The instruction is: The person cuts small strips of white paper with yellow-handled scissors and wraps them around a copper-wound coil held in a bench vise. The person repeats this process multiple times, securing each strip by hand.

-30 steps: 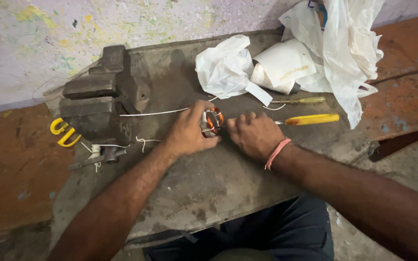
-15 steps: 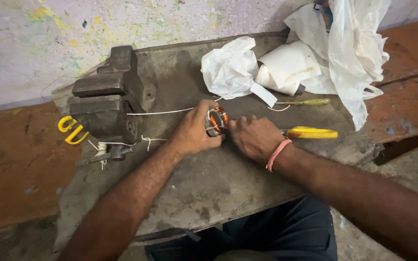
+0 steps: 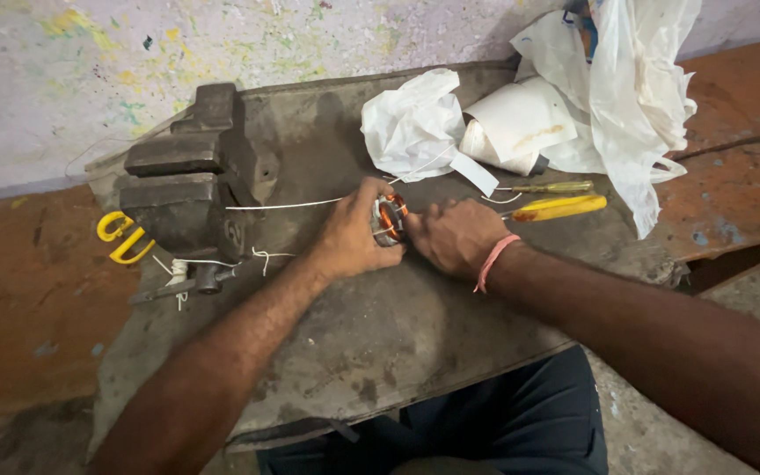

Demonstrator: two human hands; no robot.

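Observation:
A small motor stator [image 3: 388, 219] with copper-coloured windings stands on the grey metal workbench [image 3: 380, 334] at its middle. My left hand [image 3: 352, 236] grips it from the left, and my right hand [image 3: 453, 236], with a pink band at the wrist, holds it from the right. A white string [image 3: 283, 206] runs taut from the stator to the bench vise [image 3: 179, 189] at the left.
A yellow-handled screwdriver [image 3: 558, 208] and a thinner one [image 3: 549, 187] lie just right of my hands. Crumpled white paper [image 3: 415, 123], a paper roll [image 3: 519, 123] and a white plastic bag [image 3: 635, 97] crowd the back right. Yellow-handled scissors [image 3: 118, 239] sit left of the vise.
Both hands have stayed on the stator; the view has shifted slightly, and the fingers have worked a little around the windings.

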